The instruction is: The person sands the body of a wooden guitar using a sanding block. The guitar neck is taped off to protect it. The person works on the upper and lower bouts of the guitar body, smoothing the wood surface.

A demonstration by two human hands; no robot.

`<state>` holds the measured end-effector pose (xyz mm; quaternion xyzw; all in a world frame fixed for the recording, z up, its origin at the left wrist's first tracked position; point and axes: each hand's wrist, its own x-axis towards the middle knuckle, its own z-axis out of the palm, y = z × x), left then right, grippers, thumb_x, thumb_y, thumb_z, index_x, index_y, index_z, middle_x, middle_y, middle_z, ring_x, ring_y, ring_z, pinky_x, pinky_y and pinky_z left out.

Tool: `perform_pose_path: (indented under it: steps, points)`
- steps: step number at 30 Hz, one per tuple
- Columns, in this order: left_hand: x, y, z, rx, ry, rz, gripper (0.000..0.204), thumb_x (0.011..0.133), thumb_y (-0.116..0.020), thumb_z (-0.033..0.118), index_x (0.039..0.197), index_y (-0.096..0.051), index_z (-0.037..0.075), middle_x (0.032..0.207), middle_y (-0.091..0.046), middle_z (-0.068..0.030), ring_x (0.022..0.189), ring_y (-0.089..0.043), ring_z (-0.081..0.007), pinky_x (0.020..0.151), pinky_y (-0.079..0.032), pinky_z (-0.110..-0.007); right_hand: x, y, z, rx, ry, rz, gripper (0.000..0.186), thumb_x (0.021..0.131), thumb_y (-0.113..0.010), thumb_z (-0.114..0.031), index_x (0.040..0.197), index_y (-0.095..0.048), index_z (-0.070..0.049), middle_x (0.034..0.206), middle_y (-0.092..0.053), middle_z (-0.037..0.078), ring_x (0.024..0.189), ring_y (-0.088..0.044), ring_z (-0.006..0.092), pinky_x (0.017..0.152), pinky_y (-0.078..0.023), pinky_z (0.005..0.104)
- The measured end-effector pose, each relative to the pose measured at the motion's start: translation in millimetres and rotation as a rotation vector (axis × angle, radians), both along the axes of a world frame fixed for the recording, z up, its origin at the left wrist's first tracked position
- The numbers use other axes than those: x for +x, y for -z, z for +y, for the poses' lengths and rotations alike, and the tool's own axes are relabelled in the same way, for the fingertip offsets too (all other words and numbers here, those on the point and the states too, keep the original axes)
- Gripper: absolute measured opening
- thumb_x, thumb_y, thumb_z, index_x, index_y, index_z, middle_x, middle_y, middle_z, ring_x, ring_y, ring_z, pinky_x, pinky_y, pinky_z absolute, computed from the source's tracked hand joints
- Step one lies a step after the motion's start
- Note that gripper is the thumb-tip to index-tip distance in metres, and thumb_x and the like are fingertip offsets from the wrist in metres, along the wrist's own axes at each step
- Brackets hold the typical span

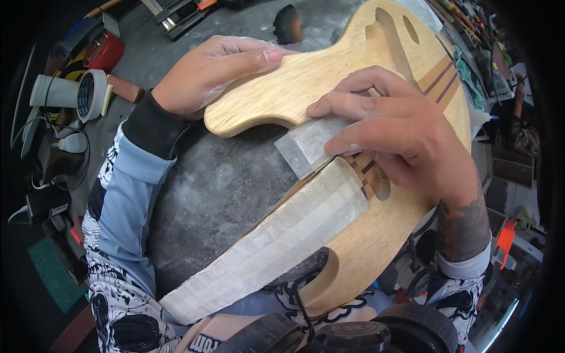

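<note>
A pale wooden electric guitar body (259, 97) with dark inlaid stripes lies tilted across the table in front of me. Its neck (271, 241), wrapped in strips of whitish tape, runs down toward my lap. My left hand (215, 73) grips the upper horn, thumb on top and fingers hidden beneath. Between the fingers of my right hand (406, 126) is a flat, translucent whitish rectangular block (306, 147). That block rests at the corner where the neck meets the body, its far end hidden under my fingers. Pale dust coats both hands.
A grey dusty table (194, 200) lies beneath the guitar. Along the left stand a tape roll (92, 95), a red tool (105, 52), cables and a green mat (56, 273). A bar clamp (176, 20) and a dark brush-like piece (288, 25) are at the back.
</note>
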<state>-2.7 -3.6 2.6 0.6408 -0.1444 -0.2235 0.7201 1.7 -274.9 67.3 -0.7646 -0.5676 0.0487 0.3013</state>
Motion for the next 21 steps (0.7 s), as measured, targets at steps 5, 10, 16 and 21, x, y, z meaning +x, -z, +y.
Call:
perform_pose_path:
  steps: [5,10,16,21]
  points:
    - [4,0,-1,0.040,0.043,-0.061,0.047,0.102,-0.057,0.032,0.131,-0.061,-0.005,0.118,-0.070,-0.0148,0.101,-0.068,-0.0134,0.089,-0.052,-0.024,7,4,-17,-0.006,0.076,-0.026,0.037,0.060,-0.063,0.014,0.089,-0.074,-0.007,0.111,-0.073,0.009,0.105,-0.061,0.0334,0.086,-0.053,0.0395]
    - [1,-1,1,0.011,0.018,-0.028,0.050,0.101,-0.058,0.030,0.132,-0.057,-0.009,0.121,-0.067,-0.0194,0.105,-0.069,-0.0181,0.094,-0.054,-0.028,-1,0,-2,0.002,0.014,0.006,0.038,0.059,-0.063,0.014,0.089,-0.074,-0.007,0.111,-0.073,0.010,0.105,-0.061,0.0335,0.085,-0.053,0.0395]
    - [3,3,2,0.034,0.016,-0.032,0.050,0.101,-0.057,0.031,0.132,-0.058,-0.007,0.121,-0.068,-0.0175,0.105,-0.068,-0.0165,0.093,-0.053,-0.026,3,1,-8,0.003,0.034,-0.016,0.037,0.059,-0.064,0.013,0.089,-0.074,-0.007,0.111,-0.073,0.009,0.105,-0.061,0.0332,0.085,-0.054,0.0387]
    - [4,4,3,0.029,0.030,-0.072,0.049,0.101,-0.058,0.031,0.132,-0.058,-0.007,0.120,-0.068,-0.0178,0.104,-0.068,-0.0169,0.093,-0.053,-0.027,5,2,-12,-0.029,0.053,-0.008,0.035,0.059,-0.064,0.012,0.087,-0.074,-0.006,0.111,-0.073,0.009,0.105,-0.062,0.0330,0.085,-0.053,0.0388]
